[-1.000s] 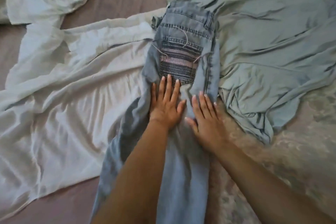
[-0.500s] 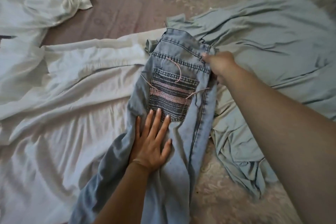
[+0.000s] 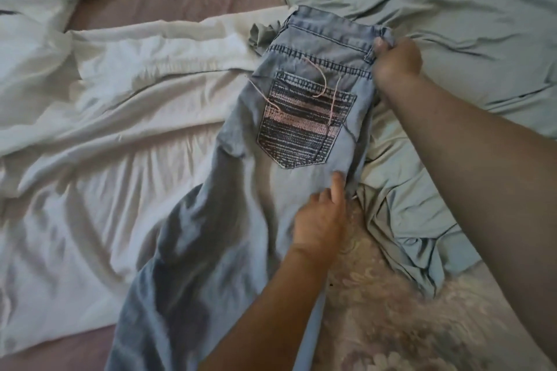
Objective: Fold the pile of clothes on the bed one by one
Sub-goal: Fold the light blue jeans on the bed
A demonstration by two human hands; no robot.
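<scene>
The jeans (image 3: 241,190) lie folded lengthwise, leg on leg, on the bed (image 3: 391,325). Their long axis runs from the waistband at the far end, approx. centre-right of the view, down and to your left, with the legs passing out of view at the near edge. The back pocket w/ pink stitching faces up.

Your right hand (image 3: 398,60) is at the far end. It grips the waistband's right corner at the belt loop, thumb on top and fingers curled under the denim. Your left hand (image 3: 322,220) is at mid-length, just below the pocket, on the jeans' right edge. Its fingers reach fwd onto the cloth, but the view is blurred there, so you cannot tell whether it pinches the edge or only presses on it.

Relation that governs the next move: both hands sit on the same long edge, right hand far, left hand near. Judged from this, the step in hand is squaring that edge prior to folding across the length. For the cross fold, the hem end is nearest your body and out of view, so the left hand is the closer one to bring it up.

The jeans overlap two other garments: a white garment (image 3: 105,129) to the left and a pale green garment (image 3: 452,24) to the right. Risk: a pull on the waistband may drag the green cloth along, since it lies bunched against that edge.
</scene>
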